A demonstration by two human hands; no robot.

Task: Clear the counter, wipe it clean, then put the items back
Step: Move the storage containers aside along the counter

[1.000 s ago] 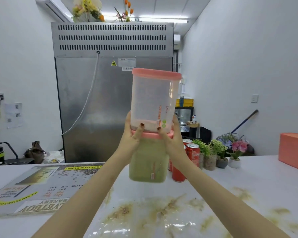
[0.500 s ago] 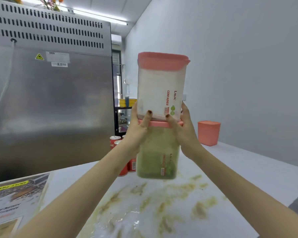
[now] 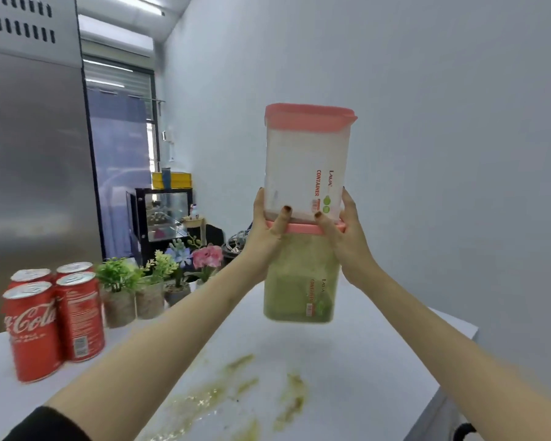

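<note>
Two stacked pink-lidded plastic containers hang in the air above the white counter (image 3: 379,361). The upper container (image 3: 303,160) is pale and nearly empty. The lower container (image 3: 299,281) holds green powder. My left hand (image 3: 264,237) grips the stack from the left at the join, thumb on the upper container. My right hand (image 3: 347,240) clamps it from the right at the same height. Brown-green smears (image 3: 236,389) spread over the counter below and in front of the stack.
Several red cola cans (image 3: 51,316) stand at the counter's left. Small potted plants (image 3: 147,288) with pink and blue flowers line up behind them. A steel fridge (image 3: 29,154) rises at the left. The counter's right edge (image 3: 442,386) drops off near the wall.
My view has swung to the right, so the fridge slid left and the cans and plants came into sight. The stacked containers stay in both hands and moved right over the counter.
</note>
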